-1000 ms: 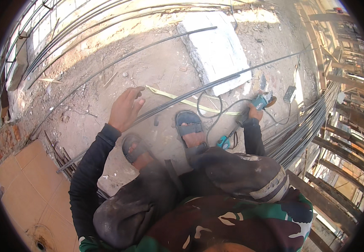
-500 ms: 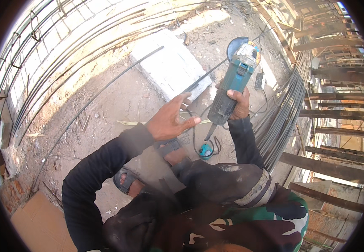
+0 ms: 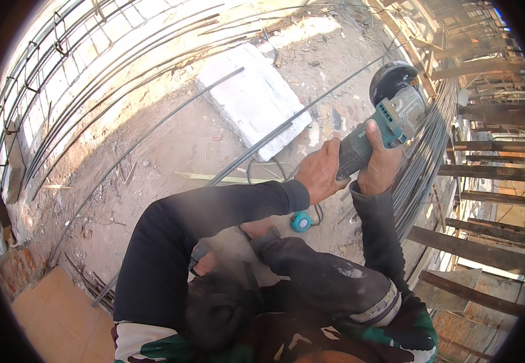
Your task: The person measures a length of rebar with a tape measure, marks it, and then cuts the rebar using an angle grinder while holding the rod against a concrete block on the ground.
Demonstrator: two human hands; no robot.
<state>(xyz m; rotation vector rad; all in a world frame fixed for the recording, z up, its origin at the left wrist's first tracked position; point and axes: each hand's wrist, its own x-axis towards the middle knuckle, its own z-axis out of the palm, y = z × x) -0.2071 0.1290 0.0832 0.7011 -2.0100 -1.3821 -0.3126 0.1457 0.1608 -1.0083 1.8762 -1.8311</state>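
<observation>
An angle grinder with a teal and black body points up and to the right, its dark disc guard at the far end. My right hand is wrapped round its body, the thumb lying along the top. At the rear end of the body my left hand closes round the grip. Left of the tool, a pale rectangular slab lies on the ground with thin steel bars resting across it. A small round teal object and a dark cord lie near my foot.
A thick bundle of steel rods runs along the right, beside wooden planks. Long bars and a rebar cage curve along the left. Brown tiles or board lie at lower left.
My left hand has moved right from open air and taken hold of the grinder's rear. The grinder has shifted right and tilted further that way in my right hand.
</observation>
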